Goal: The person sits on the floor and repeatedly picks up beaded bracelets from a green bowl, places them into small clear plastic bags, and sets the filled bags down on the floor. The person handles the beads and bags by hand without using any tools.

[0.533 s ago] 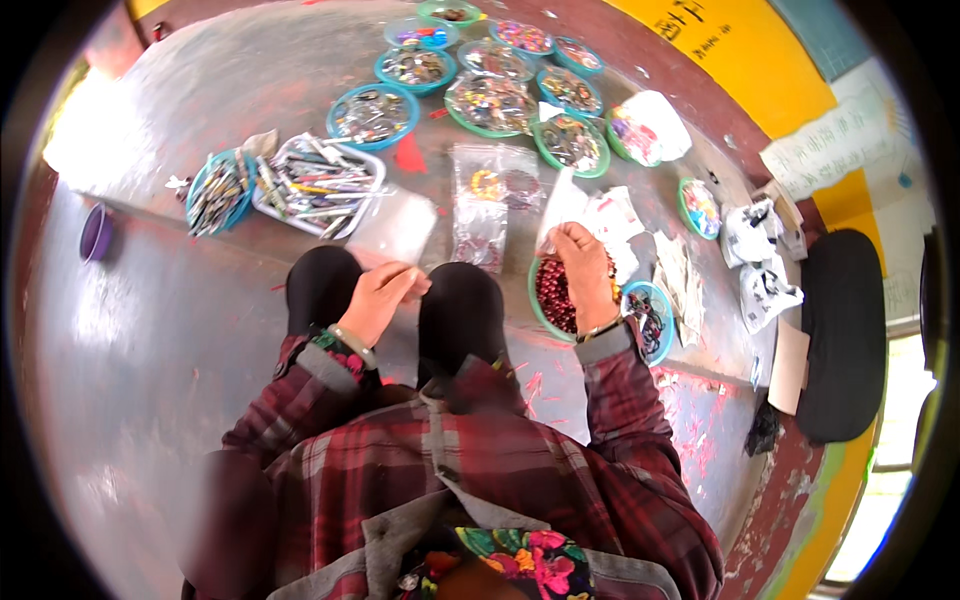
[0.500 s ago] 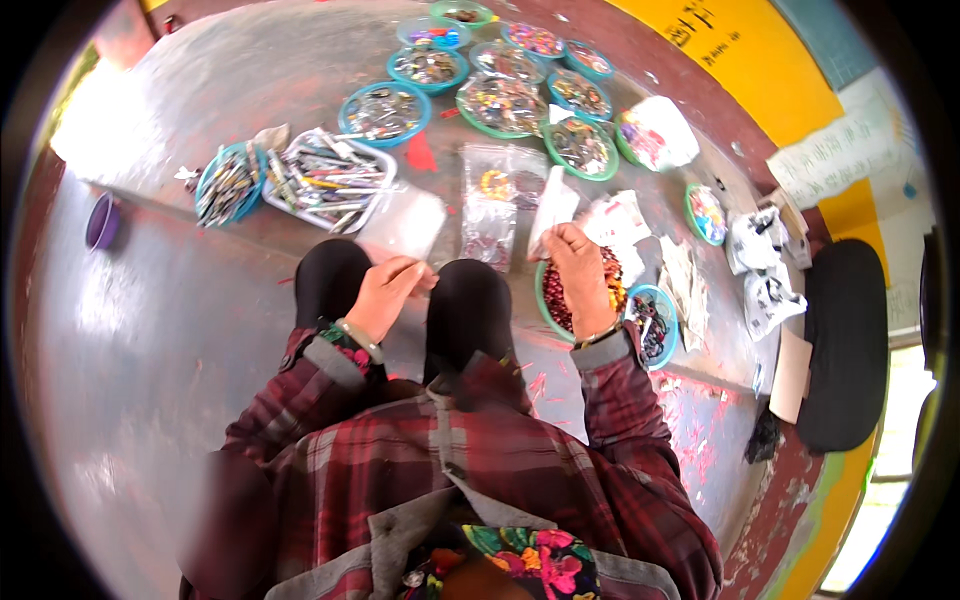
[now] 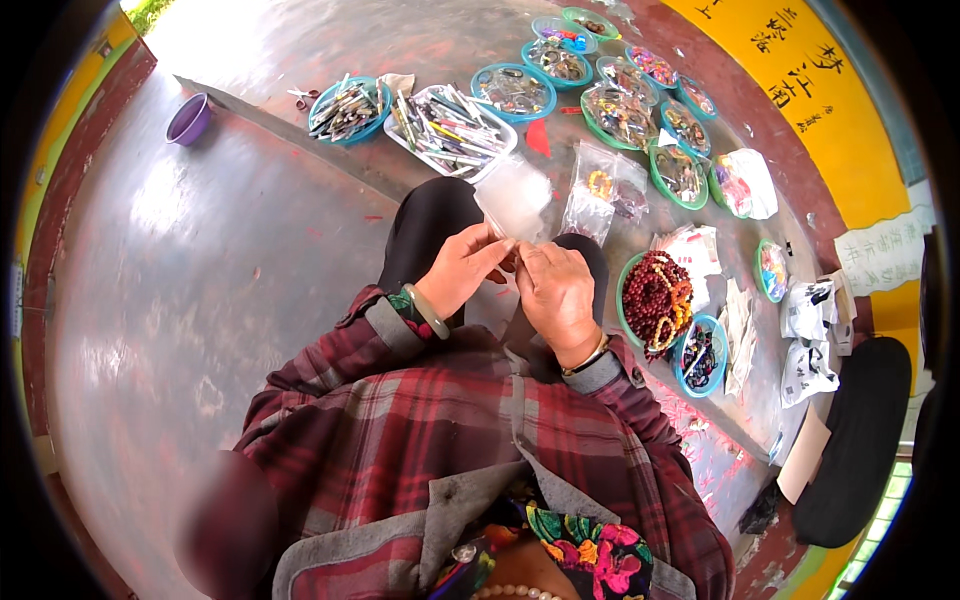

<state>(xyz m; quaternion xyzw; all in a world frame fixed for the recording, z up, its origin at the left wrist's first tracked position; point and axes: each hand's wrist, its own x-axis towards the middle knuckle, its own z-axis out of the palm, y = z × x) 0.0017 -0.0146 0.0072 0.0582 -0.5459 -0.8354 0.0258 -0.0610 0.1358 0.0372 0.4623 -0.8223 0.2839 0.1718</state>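
My left hand (image 3: 463,270) and my right hand (image 3: 558,300) meet above my lap, fingertips pinched together. What they hold, if anything, is mostly hidden by the fingers. Just beyond the fingertips is a clear plastic bag (image 3: 516,196), close to the white tray; I cannot tell whether the fingers touch it. To the right of my right hand, dark red and amber bead strings (image 3: 655,298) fill a green basin. Beside them a blue basin (image 3: 718,372) holds dark strands. Past my right knee lie clear bags (image 3: 590,205) with beads inside.
A white tray (image 3: 512,137) of pens stands beside a blue basin of pens (image 3: 350,112), with scissors (image 3: 300,97) nearby. Several basins of small packets, one of them blue (image 3: 545,100), line the far side. A purple basin (image 3: 188,120) sits left; white bags (image 3: 808,375) lie right.
My hands were apart and have come together. A white piece at my right fingertips no longer shows. The whole view has turned, so surroundings sit further right and higher.
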